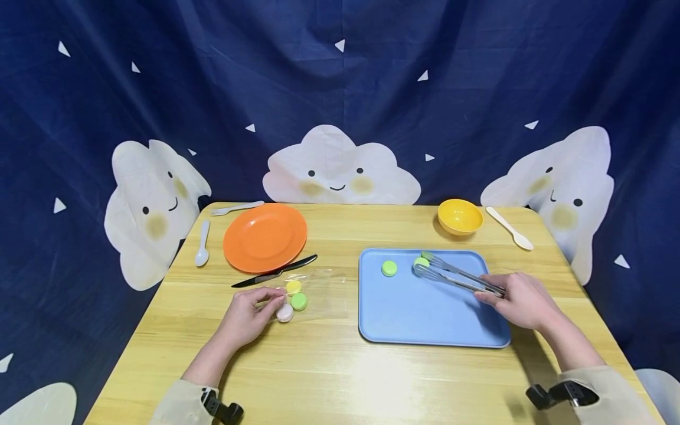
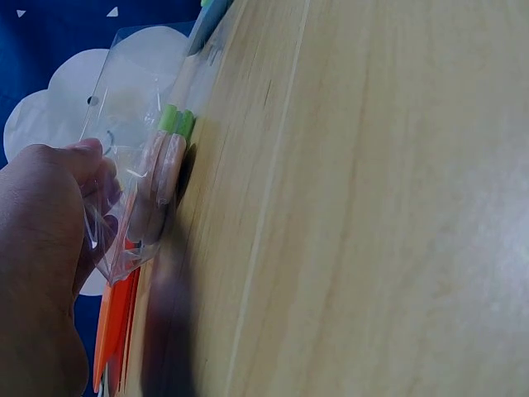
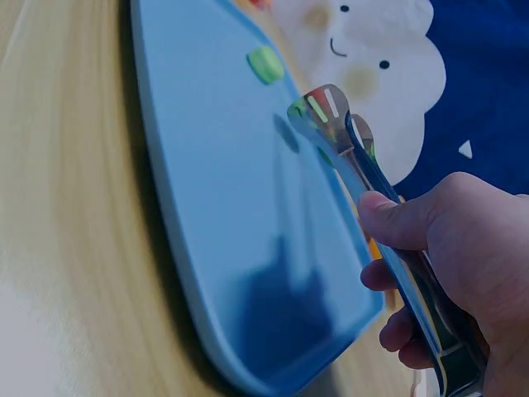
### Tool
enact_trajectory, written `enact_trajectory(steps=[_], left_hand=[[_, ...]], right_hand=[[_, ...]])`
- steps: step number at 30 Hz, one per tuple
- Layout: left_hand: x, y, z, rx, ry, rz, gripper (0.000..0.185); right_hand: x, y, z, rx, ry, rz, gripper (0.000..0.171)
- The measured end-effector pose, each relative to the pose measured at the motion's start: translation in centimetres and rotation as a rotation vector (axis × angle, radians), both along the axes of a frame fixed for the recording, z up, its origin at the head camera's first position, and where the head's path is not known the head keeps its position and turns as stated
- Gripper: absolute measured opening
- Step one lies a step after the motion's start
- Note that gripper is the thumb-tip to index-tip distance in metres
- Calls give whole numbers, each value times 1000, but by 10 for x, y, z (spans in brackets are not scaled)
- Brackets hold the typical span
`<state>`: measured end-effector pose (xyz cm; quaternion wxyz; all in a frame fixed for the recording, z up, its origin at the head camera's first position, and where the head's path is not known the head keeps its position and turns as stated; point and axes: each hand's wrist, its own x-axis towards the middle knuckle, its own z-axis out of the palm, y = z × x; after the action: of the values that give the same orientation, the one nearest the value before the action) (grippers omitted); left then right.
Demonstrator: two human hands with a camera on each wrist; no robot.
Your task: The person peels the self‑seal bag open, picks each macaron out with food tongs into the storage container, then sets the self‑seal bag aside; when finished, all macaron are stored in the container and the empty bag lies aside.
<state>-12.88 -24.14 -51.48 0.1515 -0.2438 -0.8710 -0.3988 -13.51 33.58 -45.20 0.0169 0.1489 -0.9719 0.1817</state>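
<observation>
My left hand [image 1: 247,316] pinches the edge of a clear plastic bag [image 1: 326,295]. Inside the bag are a yellow macaron [image 1: 293,287], a green macaron [image 1: 299,301] and a pale pinkish macaron [image 1: 284,313]. My right hand [image 1: 523,298] grips metal tongs [image 1: 457,277] over the blue tray [image 1: 425,330]. Around the tongs' tips is a green macaron [image 1: 421,263]; whether they clamp it cannot be told. Another green macaron [image 1: 389,268] lies to its left on the tray. In the right wrist view the tongs [image 3: 384,194] cast a shadow on the tray.
Left of the bag lie a black knife [image 1: 273,272], an orange plate [image 1: 265,237], a pale spoon [image 1: 203,243] and a pale fork [image 1: 237,208]. A yellow bowl [image 1: 460,217] and a cream spoon [image 1: 509,227] stand behind the tray. A blue curtain [image 1: 340,88] hangs behind the table.
</observation>
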Motion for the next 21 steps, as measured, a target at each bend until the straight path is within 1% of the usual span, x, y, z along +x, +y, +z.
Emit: enact_trajectory(steps=[5,8,12,14,15,17,21], left_hand=[[0,0,-2,1,2,-2,13],[0,-1,-2,7,-5,-3,13],[1,-1,-1,10,-25,5,12],[1,-1,0,12,-34,7,12],[2,-1,0,13,-37,8,12],[2,-1,0,17,-38,4,12],[2,-2,0,22,-43,-1,12]], right_hand=[[1,4,-7,10,-21,-18,53],[0,4,-9,14,-38,-22,57],[0,0,-6,0,-60,-31,65],[0,-5,-1,-11,-53,-13,66],[0,-9,1,-17,-43,2,64],[0,-17,5,-24,-13,46,50],[1,-38,8,-57,45,139,30]])
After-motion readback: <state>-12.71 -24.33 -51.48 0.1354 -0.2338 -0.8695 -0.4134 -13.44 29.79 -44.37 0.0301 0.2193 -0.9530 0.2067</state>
